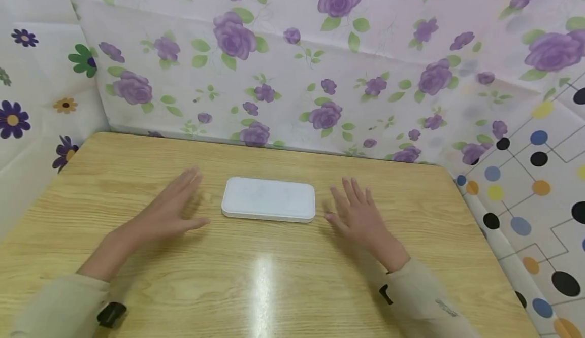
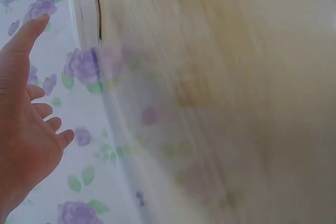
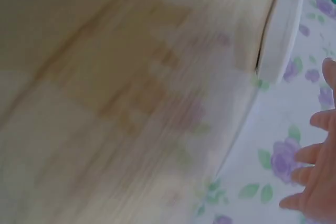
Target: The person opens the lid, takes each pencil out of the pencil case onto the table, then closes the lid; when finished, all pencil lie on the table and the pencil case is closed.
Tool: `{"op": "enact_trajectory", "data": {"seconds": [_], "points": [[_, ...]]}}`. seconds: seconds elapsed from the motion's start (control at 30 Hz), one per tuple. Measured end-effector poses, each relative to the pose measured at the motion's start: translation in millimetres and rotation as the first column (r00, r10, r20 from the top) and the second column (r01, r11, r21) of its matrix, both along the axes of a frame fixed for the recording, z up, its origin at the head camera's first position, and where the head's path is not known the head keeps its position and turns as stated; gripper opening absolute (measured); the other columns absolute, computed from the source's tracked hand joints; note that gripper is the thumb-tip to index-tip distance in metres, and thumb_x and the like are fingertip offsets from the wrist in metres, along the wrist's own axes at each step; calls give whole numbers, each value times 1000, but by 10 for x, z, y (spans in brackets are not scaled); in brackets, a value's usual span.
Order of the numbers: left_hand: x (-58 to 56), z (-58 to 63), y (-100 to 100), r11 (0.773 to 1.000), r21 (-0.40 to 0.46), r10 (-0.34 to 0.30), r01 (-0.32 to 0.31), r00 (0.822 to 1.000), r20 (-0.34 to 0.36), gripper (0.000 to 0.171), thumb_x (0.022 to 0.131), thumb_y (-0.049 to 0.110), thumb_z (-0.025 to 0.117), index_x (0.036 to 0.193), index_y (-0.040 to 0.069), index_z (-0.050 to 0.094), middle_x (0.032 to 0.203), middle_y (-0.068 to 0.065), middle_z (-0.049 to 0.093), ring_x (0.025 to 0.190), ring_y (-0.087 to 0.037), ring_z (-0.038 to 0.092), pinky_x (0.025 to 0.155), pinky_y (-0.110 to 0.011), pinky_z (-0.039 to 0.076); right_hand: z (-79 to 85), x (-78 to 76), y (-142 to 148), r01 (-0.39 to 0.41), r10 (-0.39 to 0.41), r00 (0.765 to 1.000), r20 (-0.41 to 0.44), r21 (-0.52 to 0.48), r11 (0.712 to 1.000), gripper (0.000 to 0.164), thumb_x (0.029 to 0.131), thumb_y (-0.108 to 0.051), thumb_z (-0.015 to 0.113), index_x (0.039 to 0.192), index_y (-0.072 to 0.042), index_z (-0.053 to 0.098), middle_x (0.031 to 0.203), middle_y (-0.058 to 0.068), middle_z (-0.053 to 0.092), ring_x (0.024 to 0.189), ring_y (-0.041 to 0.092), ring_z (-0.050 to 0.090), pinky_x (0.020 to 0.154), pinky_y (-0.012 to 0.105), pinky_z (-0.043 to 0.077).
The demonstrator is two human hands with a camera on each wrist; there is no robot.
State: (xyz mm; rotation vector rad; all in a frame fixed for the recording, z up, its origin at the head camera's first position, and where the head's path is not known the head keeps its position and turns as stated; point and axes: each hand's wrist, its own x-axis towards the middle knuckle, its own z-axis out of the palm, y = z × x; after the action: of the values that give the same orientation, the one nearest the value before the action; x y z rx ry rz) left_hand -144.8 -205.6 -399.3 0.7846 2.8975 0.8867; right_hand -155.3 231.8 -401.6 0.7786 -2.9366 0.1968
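Observation:
A flat white rectangular case with rounded corners [image 1: 268, 199] lies on the wooden table, its long side running left to right. To its left is my left hand [image 1: 166, 208], fingers extended and thumb spread toward the case, without touching it. My right hand [image 1: 361, 218] is on the other side, fingers apart, also short of the case. The left wrist view shows part of the left hand [image 2: 26, 108] and one end of the white case [image 2: 84, 11]. In the right wrist view the right hand [image 3: 317, 174] is partly cut off, near the case's other end [image 3: 281, 35].
The light wood table [image 1: 265, 277] reflects a bright streak at its front. Behind it hangs a sheet with purple roses [image 1: 329, 64]. A flowered sheet [image 1: 41, 84] covers the left side, and a dotted one [image 1: 525, 211] the right. Dark bands [image 1: 111, 314] show at the sleeves.

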Motion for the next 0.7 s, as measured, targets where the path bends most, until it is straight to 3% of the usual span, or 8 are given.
{"op": "enact_trajectory", "data": {"seconds": [0.1,0.2,0.33,0.43,0.53,0.7], "points": [[-43,-32,115,993,117,5,-20,992,127,100,86,32,75,151,-8,10,157,-27,5,143,-43,6,110,-61,13,-3,-28,-123,-82,82,996,-23,-8,997,66,98,-40,55,149,-4,35,153,28,23,142,41,17,109,62,20],[-106,-63,222,977,209,-1,-47,976,220,103,86,28,75,152,-6,4,155,-30,9,140,-47,15,109,-60,19,6,-67,-258,-181,180,983,-49,-26,983,64,97,-36,59,148,-3,38,150,28,29,139,41,24,108,59,25],[-180,-111,350,953,297,-26,-68,953,302,107,85,23,77,152,-5,-2,153,-33,11,135,-52,23,105,-59,28,-10,-135,-418,-314,309,945,-110,-29,949,62,94,-32,63,144,-2,43,145,29,37,135,42,34,106,56,31],[-225,-142,442,938,335,-38,-89,934,354,110,84,22,78,152,-4,-5,155,-30,5,137,-52,19,107,-58,27,-26,-189,-531,-379,375,917,-137,-6,925,61,93,-34,64,142,-2,46,144,27,40,133,42,37,106,53,33],[-279,-174,531,933,348,-49,-90,927,372,114,81,22,80,151,-6,-5,156,-29,-1,139,-49,12,109,-58,21,-21,-219,-646,-394,393,915,-91,13,919,61,94,-36,63,143,-4,46,146,24,39,135,39,35,108,52,30],[-355,-269,542,953,287,-7,-98,939,344,117,75,24,84,150,-11,2,154,-33,6,140,-50,4,109,-63,12,-21,-260,-859,-392,393,920,5,80,917,61,97,-42,56,147,-11,42,152,19,33,139,36,28,107,57,29]]}}
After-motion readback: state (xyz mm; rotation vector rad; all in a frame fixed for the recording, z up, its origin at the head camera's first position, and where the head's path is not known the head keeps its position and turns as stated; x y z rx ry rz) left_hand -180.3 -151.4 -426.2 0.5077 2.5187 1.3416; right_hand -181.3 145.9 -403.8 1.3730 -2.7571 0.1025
